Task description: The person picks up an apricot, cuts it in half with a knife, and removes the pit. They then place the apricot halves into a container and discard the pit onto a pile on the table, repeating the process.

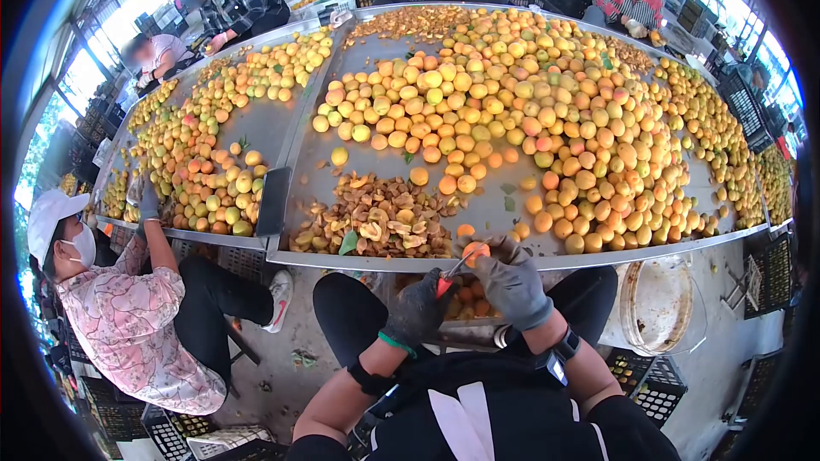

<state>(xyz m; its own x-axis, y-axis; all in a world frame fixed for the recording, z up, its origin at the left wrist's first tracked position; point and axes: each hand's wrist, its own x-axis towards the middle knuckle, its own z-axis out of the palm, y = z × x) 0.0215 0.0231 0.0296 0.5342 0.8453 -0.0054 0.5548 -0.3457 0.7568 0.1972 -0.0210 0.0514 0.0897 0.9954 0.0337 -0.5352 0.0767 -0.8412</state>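
My left hand (418, 307), in a dark grey glove, is closed round the red handle of a small tool (443, 285) with a thin metal end. The metal end reaches up to an orange apricot (475, 253). My gloved right hand (515, 283) pinches that apricot at the table's front edge. Another orange piece of fruit (465, 230) lies just beyond it. Left of my hands is a heap of brownish cut apricot pieces (384, 213) with a green leaf (348, 242) on it. Below my hands, apricots (471, 297) show between my knees.
A large pile of whole apricots (589, 137) covers much of the metal table (312, 179). A raised divider (274, 201) stands at left. A person in a pink flowered shirt (128, 333) sits left; others work across the table. A white bucket (656, 306) stands right, near black crates (658, 388).
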